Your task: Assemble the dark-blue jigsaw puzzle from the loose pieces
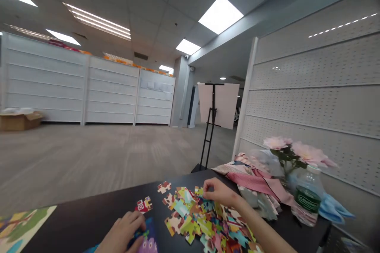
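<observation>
A heap of colourful jigsaw pieces (204, 221) lies on a black table (89, 217). My right hand (218, 191) rests on the far side of the heap with its fingers pinched on a piece. My left hand (123, 231) lies flat on a joined blue and purple puzzle section (148, 239) at the near edge. A red and white piece (144, 204) sits just beyond its fingertips, and another loose piece (164, 186) lies farther back.
Folded patterned cloths (255, 184) lie at the right, beside a clear bottle with a green label (307, 197) and pink flowers (293, 152). A picture sheet (20, 225) lies at the left. Beyond the table stand an easel (212, 126) and white panel walls.
</observation>
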A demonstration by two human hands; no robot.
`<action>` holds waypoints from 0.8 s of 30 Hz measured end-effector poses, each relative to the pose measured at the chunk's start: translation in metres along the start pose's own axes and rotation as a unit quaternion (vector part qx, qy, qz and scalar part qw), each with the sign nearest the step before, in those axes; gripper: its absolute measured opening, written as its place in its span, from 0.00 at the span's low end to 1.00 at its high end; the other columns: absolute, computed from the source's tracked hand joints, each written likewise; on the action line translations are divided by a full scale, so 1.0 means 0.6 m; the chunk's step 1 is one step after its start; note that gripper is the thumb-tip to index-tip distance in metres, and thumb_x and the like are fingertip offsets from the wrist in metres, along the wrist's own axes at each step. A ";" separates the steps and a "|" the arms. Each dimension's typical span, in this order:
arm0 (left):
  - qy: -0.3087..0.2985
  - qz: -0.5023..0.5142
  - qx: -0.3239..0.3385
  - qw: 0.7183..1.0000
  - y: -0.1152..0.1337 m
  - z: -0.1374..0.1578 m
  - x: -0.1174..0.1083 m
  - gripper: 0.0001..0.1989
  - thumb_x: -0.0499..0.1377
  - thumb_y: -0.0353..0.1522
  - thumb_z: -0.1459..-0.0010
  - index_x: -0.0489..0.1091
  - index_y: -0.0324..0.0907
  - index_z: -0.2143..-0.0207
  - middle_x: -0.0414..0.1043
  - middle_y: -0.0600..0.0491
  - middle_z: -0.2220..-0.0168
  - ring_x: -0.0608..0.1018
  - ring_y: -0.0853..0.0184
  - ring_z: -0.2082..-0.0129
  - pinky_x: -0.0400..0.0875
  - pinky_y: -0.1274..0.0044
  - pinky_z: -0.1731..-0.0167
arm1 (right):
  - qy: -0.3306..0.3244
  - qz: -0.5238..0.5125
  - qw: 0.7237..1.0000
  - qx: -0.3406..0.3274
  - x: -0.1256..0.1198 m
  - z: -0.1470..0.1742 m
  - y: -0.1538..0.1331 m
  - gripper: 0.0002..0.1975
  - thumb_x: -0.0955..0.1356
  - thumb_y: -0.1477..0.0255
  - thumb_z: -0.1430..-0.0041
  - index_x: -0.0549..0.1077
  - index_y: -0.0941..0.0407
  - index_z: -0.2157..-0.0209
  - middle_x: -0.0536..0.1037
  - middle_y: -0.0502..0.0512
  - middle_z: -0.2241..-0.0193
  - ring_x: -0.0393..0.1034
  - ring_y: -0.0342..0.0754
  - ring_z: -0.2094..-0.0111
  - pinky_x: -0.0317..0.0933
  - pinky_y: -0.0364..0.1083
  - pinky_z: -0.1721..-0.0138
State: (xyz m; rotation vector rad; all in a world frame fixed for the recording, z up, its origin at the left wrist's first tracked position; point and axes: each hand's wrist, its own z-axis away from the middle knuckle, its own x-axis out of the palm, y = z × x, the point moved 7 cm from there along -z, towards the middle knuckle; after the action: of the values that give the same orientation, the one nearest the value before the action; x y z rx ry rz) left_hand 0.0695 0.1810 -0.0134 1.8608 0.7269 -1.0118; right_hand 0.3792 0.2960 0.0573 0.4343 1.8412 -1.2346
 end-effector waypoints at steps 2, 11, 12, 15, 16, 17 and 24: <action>-0.012 -0.003 -0.016 1.000 0.016 0.003 -0.011 0.07 0.53 0.31 0.35 0.70 0.48 0.59 0.73 0.52 0.55 0.75 0.58 0.54 0.68 0.67 0.53 | -0.014 -0.079 0.997 -0.011 0.023 -0.023 -0.029 0.16 0.70 0.55 0.49 0.72 0.56 0.72 0.70 0.47 0.77 0.65 0.45 0.72 0.59 0.45 0.66; 0.004 -0.033 -0.020 0.999 0.015 0.010 -0.027 0.07 0.62 0.33 0.39 0.70 0.47 0.58 0.73 0.53 0.55 0.74 0.58 0.53 0.66 0.69 0.56 | -0.189 -0.300 0.934 -0.025 0.243 -0.009 -0.216 0.22 0.75 0.51 0.48 0.72 0.55 0.66 0.69 0.44 0.77 0.60 0.40 0.77 0.55 0.41 0.74; 0.003 -0.032 -0.018 0.999 0.012 0.009 -0.027 0.06 0.62 0.35 0.39 0.70 0.48 0.58 0.73 0.53 0.55 0.73 0.58 0.52 0.66 0.69 0.56 | -0.225 -0.319 0.921 -0.012 0.265 0.008 -0.229 0.22 0.76 0.53 0.50 0.71 0.55 0.68 0.69 0.43 0.77 0.60 0.39 0.78 0.57 0.40 0.74; 0.004 -0.032 -0.016 0.999 0.006 0.008 -0.028 0.06 0.61 0.36 0.37 0.70 0.48 0.58 0.73 0.54 0.54 0.73 0.59 0.52 0.66 0.69 0.57 | -0.305 -0.334 0.891 0.033 0.314 0.057 -0.249 0.22 0.79 0.57 0.53 0.68 0.54 0.70 0.68 0.42 0.78 0.62 0.38 0.79 0.59 0.40 0.75; 0.004 -0.032 -0.016 0.999 0.006 0.008 -0.028 0.06 0.61 0.35 0.37 0.70 0.47 0.58 0.73 0.54 0.54 0.73 0.59 0.52 0.66 0.69 0.57 | -0.318 -0.329 0.888 0.046 0.325 0.068 -0.251 0.22 0.79 0.58 0.54 0.67 0.54 0.70 0.68 0.42 0.78 0.63 0.38 0.79 0.59 0.40 0.75; 0.004 -0.034 -0.015 0.999 0.006 0.008 -0.029 0.06 0.61 0.35 0.37 0.70 0.47 0.58 0.73 0.54 0.54 0.73 0.60 0.53 0.66 0.69 0.57 | -0.326 -0.324 0.887 0.056 0.335 0.077 -0.253 0.21 0.78 0.58 0.53 0.67 0.54 0.69 0.67 0.42 0.79 0.64 0.39 0.80 0.59 0.40 0.75; 0.001 -0.044 -0.008 0.999 0.008 0.008 -0.029 0.06 0.59 0.34 0.37 0.71 0.47 0.57 0.73 0.53 0.55 0.73 0.60 0.54 0.67 0.69 0.57 | -0.272 -0.169 0.947 -0.040 0.334 0.090 -0.275 0.05 0.74 0.69 0.50 0.77 0.51 0.68 0.75 0.47 0.77 0.69 0.44 0.74 0.61 0.42 0.71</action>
State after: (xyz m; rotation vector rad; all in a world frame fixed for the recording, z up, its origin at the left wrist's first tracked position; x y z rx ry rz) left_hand 0.0629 0.1731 0.0023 1.8290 0.8209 -1.0568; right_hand 0.1771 0.1411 -0.0156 -0.2655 1.5060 -1.3329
